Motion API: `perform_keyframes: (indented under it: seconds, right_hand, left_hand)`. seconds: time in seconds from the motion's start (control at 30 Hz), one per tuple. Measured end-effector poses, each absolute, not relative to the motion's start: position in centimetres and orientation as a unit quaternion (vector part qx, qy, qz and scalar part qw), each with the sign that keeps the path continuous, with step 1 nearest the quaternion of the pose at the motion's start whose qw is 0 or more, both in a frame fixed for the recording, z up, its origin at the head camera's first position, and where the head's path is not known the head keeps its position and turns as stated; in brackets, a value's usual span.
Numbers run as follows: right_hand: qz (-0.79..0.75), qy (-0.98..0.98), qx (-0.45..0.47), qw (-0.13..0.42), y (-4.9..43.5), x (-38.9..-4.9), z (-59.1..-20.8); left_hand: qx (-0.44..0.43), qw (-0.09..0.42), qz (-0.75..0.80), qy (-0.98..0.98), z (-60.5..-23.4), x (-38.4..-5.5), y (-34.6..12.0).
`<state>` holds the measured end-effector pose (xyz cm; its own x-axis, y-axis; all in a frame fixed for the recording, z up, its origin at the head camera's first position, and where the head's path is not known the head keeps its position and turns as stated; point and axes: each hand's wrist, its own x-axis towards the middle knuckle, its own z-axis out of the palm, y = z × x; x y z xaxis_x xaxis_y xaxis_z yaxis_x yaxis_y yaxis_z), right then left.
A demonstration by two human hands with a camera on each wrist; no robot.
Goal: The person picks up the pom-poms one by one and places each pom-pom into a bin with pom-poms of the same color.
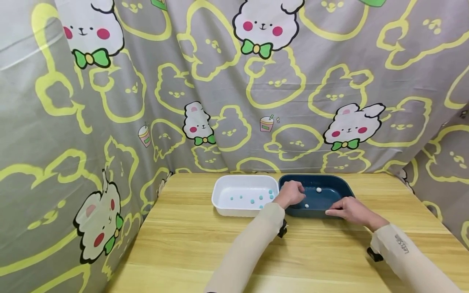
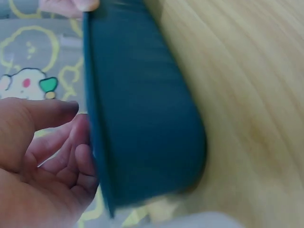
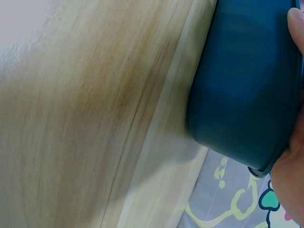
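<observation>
A dark blue bin point(image 1: 331, 198) stands on the wooden table, with a white ball point(image 1: 318, 190) toward its back and another white ball point(image 1: 306, 206) near its front. My right hand point(image 1: 353, 210) grips the bin's front right rim, its thumb point(image 3: 296, 27) against the outer wall in the right wrist view. Over the bin's left end reaches my left hand point(image 1: 292, 193). In the left wrist view its fingers are loosely bent behind the bin's rim, the thumb apart from them; no ball shows there, though the wall hides part of the fingertips.
Left of the dark bin, side by side with it, stands a white bin point(image 1: 234, 212) with several small teal balls point(image 1: 252, 201) in it. A patterned curtain point(image 1: 234, 154) hangs behind the table point(image 1: 176, 244) and along its sides.
</observation>
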<state>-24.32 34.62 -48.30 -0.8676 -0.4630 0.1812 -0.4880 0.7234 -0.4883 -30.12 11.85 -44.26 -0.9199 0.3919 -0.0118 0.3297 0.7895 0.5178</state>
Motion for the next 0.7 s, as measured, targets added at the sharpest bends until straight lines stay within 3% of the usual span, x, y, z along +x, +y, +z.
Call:
perform_keyframes:
  seconds: [0.43, 0.7]
  right_hand:
    - [0.258, -0.931, 0.257, 0.033, 35.5, -24.2, -47.9]
    - [0.26, -0.938, 0.229, 0.006, 35.6, -24.4, -47.4]
  left_hand:
    - [0.325, 0.018, 0.248, 0.912, -41.8, -25.7, 3.7]
    - [0.336, 0.017, 0.216, 0.917, -43.1, -23.9, -1.7]
